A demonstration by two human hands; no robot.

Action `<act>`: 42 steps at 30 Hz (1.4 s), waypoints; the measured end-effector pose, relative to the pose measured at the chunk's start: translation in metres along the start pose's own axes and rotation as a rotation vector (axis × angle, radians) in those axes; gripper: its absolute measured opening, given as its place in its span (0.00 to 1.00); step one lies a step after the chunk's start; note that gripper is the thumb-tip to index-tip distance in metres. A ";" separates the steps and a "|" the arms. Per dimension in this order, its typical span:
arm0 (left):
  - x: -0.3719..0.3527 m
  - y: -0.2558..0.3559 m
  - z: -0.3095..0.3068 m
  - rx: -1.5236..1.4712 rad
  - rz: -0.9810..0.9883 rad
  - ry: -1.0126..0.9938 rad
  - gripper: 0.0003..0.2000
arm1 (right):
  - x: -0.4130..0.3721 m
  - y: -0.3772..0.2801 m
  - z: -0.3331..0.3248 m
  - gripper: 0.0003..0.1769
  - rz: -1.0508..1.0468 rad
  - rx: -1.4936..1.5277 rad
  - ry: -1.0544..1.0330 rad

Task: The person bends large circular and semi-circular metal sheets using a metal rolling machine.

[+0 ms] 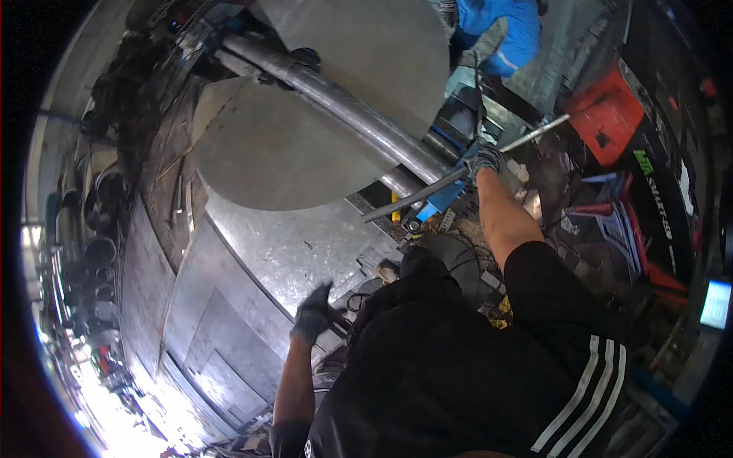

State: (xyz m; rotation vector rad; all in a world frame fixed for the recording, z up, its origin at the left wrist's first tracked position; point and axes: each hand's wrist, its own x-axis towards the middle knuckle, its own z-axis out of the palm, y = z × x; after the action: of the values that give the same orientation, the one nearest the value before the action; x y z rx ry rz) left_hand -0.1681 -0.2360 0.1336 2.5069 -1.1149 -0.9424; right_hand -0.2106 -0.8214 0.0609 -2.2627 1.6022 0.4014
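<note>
My right hand (485, 159), in a grey patterned glove, is closed around a long metal bar (418, 197) at the end of the rolling machine. The bar slants across the blue machine end (443, 200), and its lighter far part reaches up to the right. My left hand (311, 314), in a dark glove, hangs low over the flat sheet metal with thumb and fingers apart, holding nothing; it is slightly blurred. Beyond my hands, a large round metal plate (282, 153) lies at the steel rollers (359, 122), which pass over it.
A person in blue clothing (508, 34) is at the far side of the machine. Sheet metal pieces (221, 336) lie on the left. A red and black welding machine (657, 175) stands on the right, near a small stool-like frame (615, 217). Scraps and cables surround my feet.
</note>
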 end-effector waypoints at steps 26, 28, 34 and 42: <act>0.138 -0.026 -0.001 0.151 -0.095 0.053 0.16 | -0.044 -0.029 0.043 0.33 0.431 0.822 0.388; 0.134 -0.028 0.007 0.072 0.003 0.130 0.18 | -0.038 -0.036 0.041 0.33 0.484 0.830 0.422; 0.140 -0.051 0.019 0.038 0.104 0.100 0.23 | -0.049 -0.037 0.026 0.42 0.463 0.778 0.370; 0.153 -0.043 0.004 0.079 -0.040 -0.097 0.23 | -0.056 -0.042 0.018 0.38 0.548 0.756 0.367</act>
State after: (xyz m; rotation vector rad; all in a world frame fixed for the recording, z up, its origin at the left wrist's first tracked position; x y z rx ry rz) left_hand -0.0696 -0.3186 0.0409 2.5804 -1.1557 -1.0617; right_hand -0.1894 -0.7531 0.0724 -1.3623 2.0811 -0.4670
